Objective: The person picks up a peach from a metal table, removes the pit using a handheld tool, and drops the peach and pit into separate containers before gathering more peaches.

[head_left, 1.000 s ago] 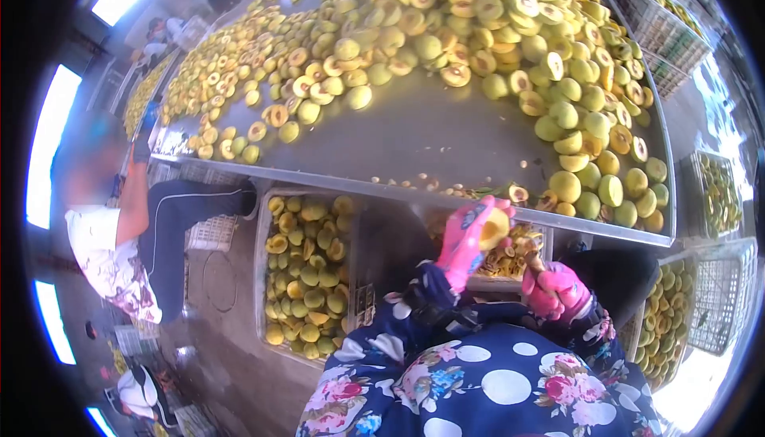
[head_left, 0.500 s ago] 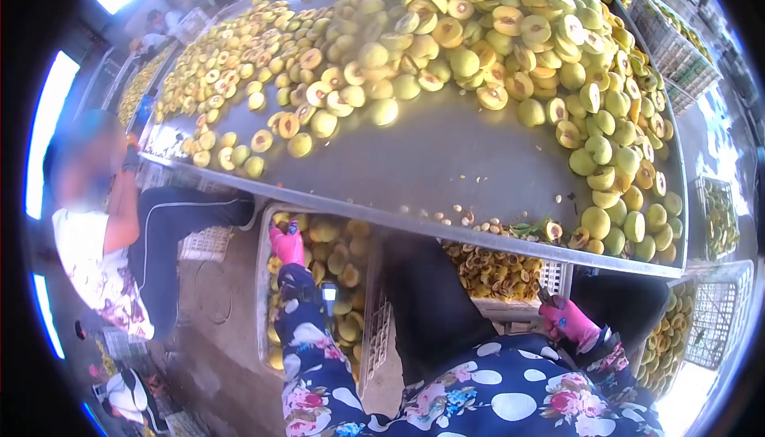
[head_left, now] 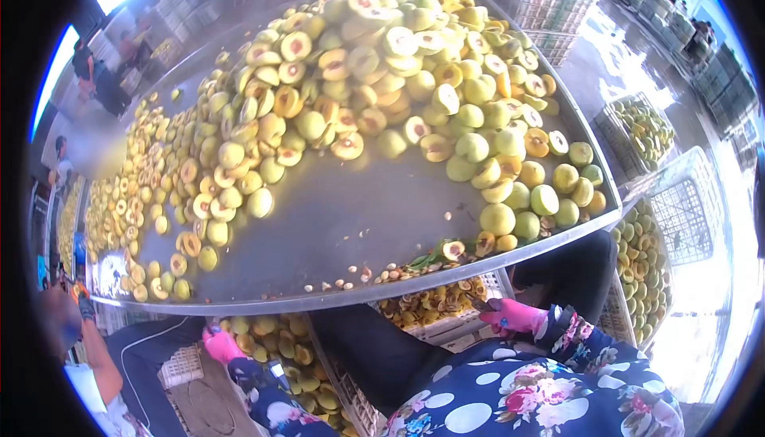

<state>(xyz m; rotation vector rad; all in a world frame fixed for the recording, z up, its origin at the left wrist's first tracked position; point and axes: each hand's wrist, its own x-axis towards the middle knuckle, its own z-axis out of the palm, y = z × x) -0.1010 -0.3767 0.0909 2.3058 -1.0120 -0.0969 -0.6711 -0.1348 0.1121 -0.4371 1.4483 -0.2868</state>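
My left hand [head_left: 222, 344], in a pink glove, is at the left edge of a crate of fruit [head_left: 299, 365] under the table's front edge; its fingers are partly hidden there. My right hand [head_left: 512, 317], also pink-gloved, is closed around a small dark tool that points up and left, beside a crate of cut fruit pieces [head_left: 434, 306]. Halved yellow-green fruits [head_left: 311, 126] are heaped on the metal table [head_left: 343, 206]. Pits [head_left: 348, 285] and green leaves lie along its front edge.
A co-worker [head_left: 100, 357] sits at the left. Fruit crates stand on the right, with an empty white crate [head_left: 680, 218] tilted among them. More stacked crates [head_left: 538, 7] stand behind the table.
The view has turned to the right, so the table and crates sit further left. My left hand appears nearer the crate's outer edge. My right hand still grips the tool, now pointing more leftward.
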